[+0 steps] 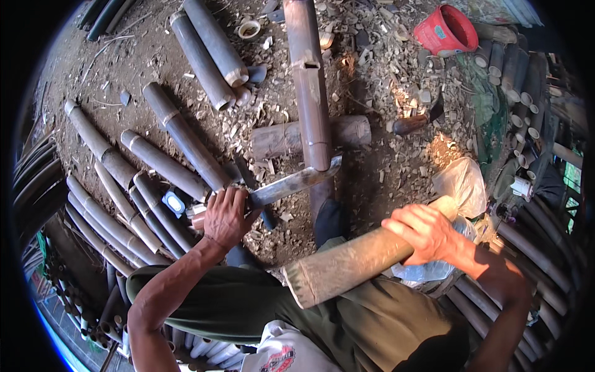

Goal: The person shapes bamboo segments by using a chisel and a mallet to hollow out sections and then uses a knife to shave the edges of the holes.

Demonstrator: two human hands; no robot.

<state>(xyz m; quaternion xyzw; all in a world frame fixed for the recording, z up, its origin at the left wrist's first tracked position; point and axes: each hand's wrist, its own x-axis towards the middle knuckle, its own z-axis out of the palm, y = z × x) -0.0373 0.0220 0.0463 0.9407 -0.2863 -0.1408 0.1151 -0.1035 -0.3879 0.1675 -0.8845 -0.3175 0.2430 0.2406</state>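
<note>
My left hand (227,214) is closed around the handle of a machete (296,186). Its long blade points right, the tip lying by the near end of a dark bamboo pole (313,108). In view, the blade seems to overlap that end, though I cannot tell whether they touch. My right hand (421,232) grips a thick, pale brown bamboo section (344,265) near its far right end. This section lies slanted above my thighs, its cut end towards the lower left. Beneath the dark pole, a shorter bamboo log (273,141) lies crosswise on the ground.
Bamboo pieces (186,146) lie on the left, two more (214,40) farther off. A red bucket (443,31) stands far right, above a wooden-handled blade (412,124). Clear plastic bags (462,186) sit beside my right hand. Wood chips (384,74) litter the dirt floor. Bamboo stacks (520,118) line the right.
</note>
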